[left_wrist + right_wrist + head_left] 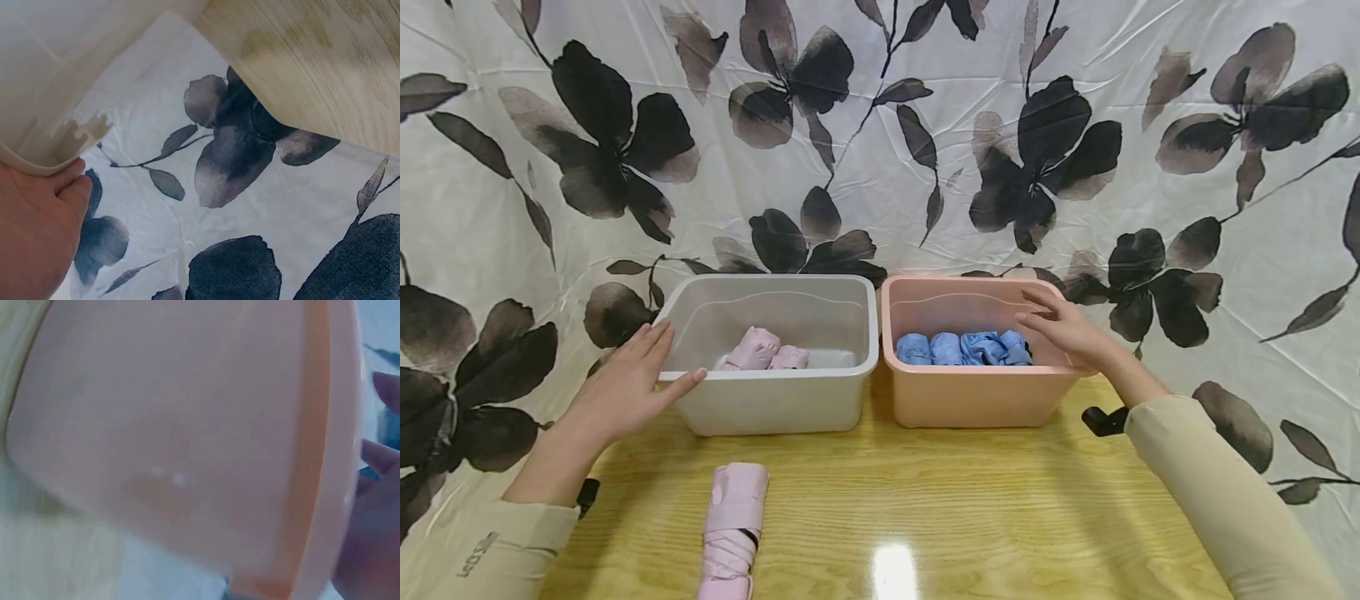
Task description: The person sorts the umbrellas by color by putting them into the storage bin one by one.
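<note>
My left hand rests at the left rim of a light grey bin, fingers extended and thumb along the front edge. Inside that bin lie pink rolled fabric bundles. Over the right side of a peach bin is my right hand, its fingers loosely spread and holding nothing. Several blue rolled fabric bundles sit in a row in the peach bin. In the right wrist view the peach bin's outer wall fills most of the picture. A folded pink umbrella lies on the table, in front of the grey bin.
Both bins stand side by side on a yellowish wooden table, a narrow gap between them. Behind and beside them hangs a white cloth with dark flowers. Black straps show near the wrists.
</note>
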The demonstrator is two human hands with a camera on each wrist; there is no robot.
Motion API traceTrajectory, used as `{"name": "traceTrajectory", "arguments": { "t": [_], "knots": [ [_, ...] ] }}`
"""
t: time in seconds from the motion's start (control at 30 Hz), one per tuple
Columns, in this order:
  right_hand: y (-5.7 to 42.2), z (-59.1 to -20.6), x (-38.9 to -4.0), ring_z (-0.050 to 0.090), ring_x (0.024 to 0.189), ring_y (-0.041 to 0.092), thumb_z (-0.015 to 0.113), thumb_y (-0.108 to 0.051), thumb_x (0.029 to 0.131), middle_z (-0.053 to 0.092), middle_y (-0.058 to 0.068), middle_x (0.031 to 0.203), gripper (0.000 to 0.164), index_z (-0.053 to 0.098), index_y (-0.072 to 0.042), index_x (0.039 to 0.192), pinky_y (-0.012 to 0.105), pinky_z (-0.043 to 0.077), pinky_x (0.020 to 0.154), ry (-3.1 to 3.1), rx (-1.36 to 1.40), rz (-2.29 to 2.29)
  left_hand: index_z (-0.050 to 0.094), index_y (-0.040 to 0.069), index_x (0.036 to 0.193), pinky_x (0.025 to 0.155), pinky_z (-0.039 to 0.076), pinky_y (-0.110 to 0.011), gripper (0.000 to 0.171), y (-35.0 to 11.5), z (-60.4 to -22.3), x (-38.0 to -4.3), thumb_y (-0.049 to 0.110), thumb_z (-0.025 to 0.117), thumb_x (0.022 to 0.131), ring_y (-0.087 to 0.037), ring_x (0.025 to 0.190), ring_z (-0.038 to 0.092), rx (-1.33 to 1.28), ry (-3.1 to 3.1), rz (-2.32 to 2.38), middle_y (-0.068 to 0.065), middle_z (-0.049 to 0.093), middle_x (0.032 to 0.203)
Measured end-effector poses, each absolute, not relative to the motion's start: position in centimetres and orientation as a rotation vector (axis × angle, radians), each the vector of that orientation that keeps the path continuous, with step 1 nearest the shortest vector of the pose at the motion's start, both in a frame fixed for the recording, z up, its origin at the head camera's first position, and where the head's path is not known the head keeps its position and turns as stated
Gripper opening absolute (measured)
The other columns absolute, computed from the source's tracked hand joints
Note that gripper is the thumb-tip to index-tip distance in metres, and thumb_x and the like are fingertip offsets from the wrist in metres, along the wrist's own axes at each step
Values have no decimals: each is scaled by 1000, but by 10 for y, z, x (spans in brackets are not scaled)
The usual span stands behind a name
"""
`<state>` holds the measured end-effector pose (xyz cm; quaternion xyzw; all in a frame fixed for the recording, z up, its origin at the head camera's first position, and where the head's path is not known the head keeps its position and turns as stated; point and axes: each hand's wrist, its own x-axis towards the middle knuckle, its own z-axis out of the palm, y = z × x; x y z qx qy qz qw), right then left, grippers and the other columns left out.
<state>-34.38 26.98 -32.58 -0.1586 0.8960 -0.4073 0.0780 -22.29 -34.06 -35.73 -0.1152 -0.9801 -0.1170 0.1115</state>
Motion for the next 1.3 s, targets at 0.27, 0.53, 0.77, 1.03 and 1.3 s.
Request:
{"name": "traceTrajectory", "arguments": {
  "t": [0.27,0.53,0.77,1.03,1.3],
  "knots": [
    [298,-332,-309,-2,160,41,63,-48,102,3,17,174,96,4,-12,169,69,2,123,3072,-521,-908,27,-16,156,117,22,-72,95,-341,-359,-224,56,56,102,-56,151,21,-341,-2867,-343,-37,26,162],
    [333,-355,-304,-9,159,41,60,-54,100,-8,21,173,106,-2,3,164,60,-8,126,3183,-538,-605,26,-16,157,119,21,-70,94,-342,-360,-226,55,57,102,-54,152,19,-347,-2859,-358,-37,25,163],
    [338,-364,-304,-2,159,44,45,-56,107,-3,23,173,92,2,0,165,63,-2,126,3129,-514,-538,26,-14,158,120,18,-70,93,-344,-365,-225,53,59,102,-54,152,20,-356,-2813,-380,-36,25,163],
    [337,-364,-305,6,158,47,42,-53,109,5,23,173,84,14,2,165,61,1,127,3142,-573,-502,20,-8,162,126,4,-62,96,-345,-373,-221,53,60,101,-45,158,9,-305,-2751,-436,-30,22,168],
    [337,-364,-302,8,158,47,44,-52,109,7,24,173,84,12,1,165,63,5,126,3120,-539,-522,30,-9,158,128,3,-59,94,-335,-375,-217,46,73,95,-44,158,12,-228,-2631,-625,-31,31,163]
  ]
}}
